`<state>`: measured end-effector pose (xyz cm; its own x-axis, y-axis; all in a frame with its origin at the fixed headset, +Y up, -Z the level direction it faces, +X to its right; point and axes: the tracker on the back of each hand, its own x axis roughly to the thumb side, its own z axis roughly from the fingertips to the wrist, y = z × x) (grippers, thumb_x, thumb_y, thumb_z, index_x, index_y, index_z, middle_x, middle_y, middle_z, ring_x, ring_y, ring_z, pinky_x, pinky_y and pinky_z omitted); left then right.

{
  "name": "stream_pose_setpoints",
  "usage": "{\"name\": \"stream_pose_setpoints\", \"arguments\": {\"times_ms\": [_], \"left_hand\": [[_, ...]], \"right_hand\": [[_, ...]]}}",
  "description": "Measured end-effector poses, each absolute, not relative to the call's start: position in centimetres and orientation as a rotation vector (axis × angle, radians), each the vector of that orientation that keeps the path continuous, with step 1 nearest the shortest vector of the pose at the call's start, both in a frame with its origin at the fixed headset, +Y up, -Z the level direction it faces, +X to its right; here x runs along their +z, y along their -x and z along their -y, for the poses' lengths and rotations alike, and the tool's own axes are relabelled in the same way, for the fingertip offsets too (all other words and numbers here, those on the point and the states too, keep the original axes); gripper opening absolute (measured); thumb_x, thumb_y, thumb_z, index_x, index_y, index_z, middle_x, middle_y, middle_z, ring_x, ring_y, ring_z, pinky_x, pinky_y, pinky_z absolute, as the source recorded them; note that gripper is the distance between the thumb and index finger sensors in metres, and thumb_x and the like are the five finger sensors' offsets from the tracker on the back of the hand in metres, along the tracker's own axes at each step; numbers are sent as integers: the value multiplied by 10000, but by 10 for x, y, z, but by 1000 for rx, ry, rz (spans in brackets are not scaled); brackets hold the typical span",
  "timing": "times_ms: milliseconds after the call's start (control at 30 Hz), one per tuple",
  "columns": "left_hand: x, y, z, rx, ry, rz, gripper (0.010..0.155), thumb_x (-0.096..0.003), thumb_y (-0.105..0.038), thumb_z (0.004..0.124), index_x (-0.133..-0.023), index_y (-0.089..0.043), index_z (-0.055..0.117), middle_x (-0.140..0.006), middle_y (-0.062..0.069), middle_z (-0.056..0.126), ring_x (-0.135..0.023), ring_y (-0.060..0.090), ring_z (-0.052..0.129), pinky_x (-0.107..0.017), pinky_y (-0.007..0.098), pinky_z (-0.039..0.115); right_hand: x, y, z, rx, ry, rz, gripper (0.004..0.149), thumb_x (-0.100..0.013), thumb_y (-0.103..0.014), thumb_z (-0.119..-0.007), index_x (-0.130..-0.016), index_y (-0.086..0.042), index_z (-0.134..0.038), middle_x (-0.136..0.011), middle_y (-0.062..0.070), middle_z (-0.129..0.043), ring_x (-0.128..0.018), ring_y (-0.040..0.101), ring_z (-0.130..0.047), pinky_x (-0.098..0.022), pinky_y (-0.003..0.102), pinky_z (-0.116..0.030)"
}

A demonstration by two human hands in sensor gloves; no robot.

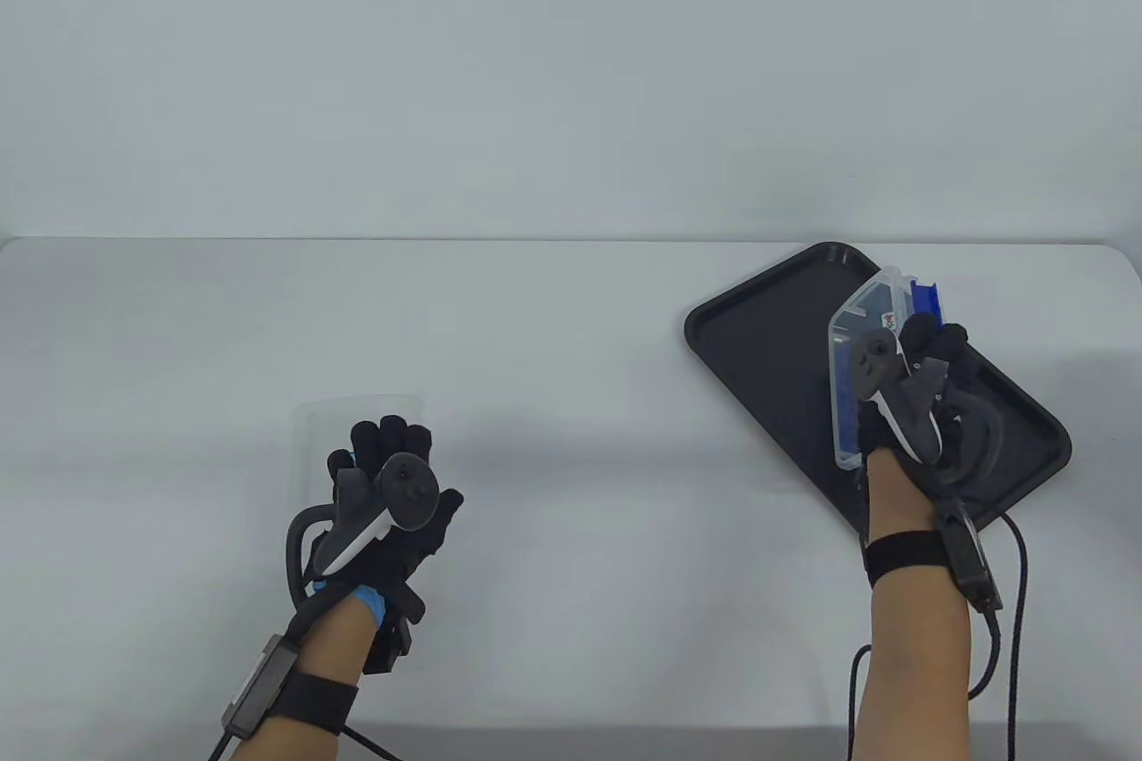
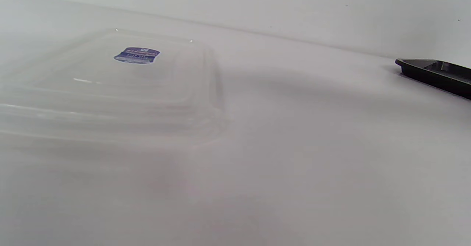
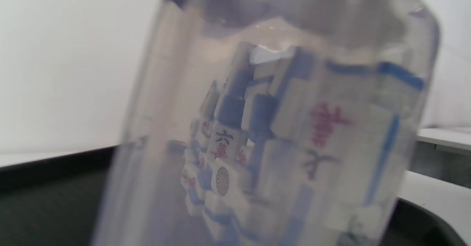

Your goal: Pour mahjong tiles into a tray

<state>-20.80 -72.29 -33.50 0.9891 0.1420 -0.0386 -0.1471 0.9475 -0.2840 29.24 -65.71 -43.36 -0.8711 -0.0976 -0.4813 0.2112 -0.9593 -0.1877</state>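
A black tray (image 1: 767,333) lies at the right of the white table. My right hand (image 1: 928,351) grips a clear plastic box (image 1: 861,324) and holds it tilted on edge over the tray. The box is full of white and blue mahjong tiles (image 3: 257,146), seen close through its wall (image 3: 154,109) in the right wrist view, with the tray (image 3: 48,201) below. Blue tiles (image 1: 923,297) show at the box's top end. My left hand (image 1: 393,458) is at the left, fingers spread over a clear lid (image 1: 357,417), holding nothing.
The clear lid (image 2: 110,87) lies flat on the table and carries a small blue label (image 2: 137,55). The tray's corner (image 2: 438,73) shows far right in the left wrist view. Bare table lies between lid and tray. Cables trail from both wrists.
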Motion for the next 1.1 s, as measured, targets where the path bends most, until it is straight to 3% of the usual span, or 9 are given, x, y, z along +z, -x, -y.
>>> {"name": "stream_pose_setpoints", "arguments": {"times_ms": [333,1100], "left_hand": [[-340,218,731,236,326,-68,737,-612,-628,463,-1117,-345,7,-1204,-43,-62,-1082,234,-149,-753,460,-42],[-346,220,737,274,351,-95,727,-618,-616,459,-1114,-344,3,-1200,-42,-67,-1077,233,-154,-752,454,-47]], "right_hand": [[-454,-310,682,-2626,-702,-209,675,-557,-25,-708,-1136,-125,-376,-1115,301,-367,-940,548,-526,-652,595,-547],[-459,-308,689,-2407,-615,-192,710,-568,-16,-662,-1139,-181,-273,-1123,268,-231,-962,515,-386,-709,551,-412]]}}
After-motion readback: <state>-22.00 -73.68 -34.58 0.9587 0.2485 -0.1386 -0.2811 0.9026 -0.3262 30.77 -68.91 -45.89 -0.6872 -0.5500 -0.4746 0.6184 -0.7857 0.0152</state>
